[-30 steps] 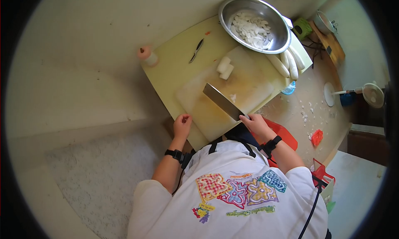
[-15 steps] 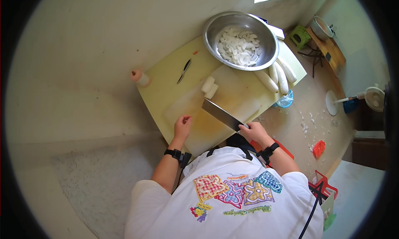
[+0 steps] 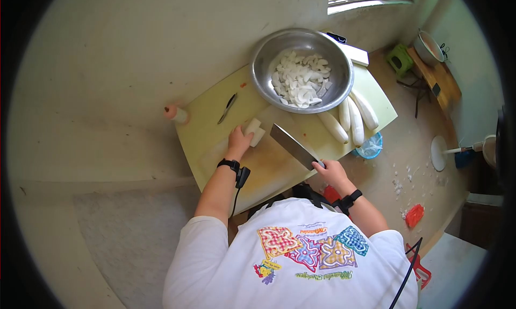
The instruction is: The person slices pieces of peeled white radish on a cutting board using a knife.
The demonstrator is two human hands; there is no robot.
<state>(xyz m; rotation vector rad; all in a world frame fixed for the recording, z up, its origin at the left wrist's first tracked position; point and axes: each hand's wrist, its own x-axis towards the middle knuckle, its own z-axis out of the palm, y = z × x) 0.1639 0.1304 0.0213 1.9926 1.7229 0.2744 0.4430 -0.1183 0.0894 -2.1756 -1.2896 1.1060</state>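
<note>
My right hand (image 3: 331, 173) is wrapped round the handle of a cleaver (image 3: 293, 146), its broad blade slanting up and left over the cutting board (image 3: 269, 172). My left hand (image 3: 240, 141) is at the left side of two peeled white radish pieces (image 3: 258, 137), fingers and thumb curled against the nearer side of them. The pieces lie side by side on the board, partly hidden by the fingers. Beyond them a large steel bowl (image 3: 259, 77) holds many white slices (image 3: 298, 75). Several long peeled white radishes (image 3: 356, 123) lie right of the bowl.
On the pale yellow table (image 3: 201, 112) lie a dark peeler or knife (image 3: 227, 108) and, at the left edge, a pink-capped bottle (image 3: 176, 114). A lined blue bin (image 3: 370, 146) stands by the table's right side. White scraps and a red plastic bag (image 3: 414, 216) are on the floor.
My left hand has moved forward from the board's near left edge to the radish pieces. The cleaver stays in my right hand, its blade now right of the pieces. The view has shifted somewhat.
</note>
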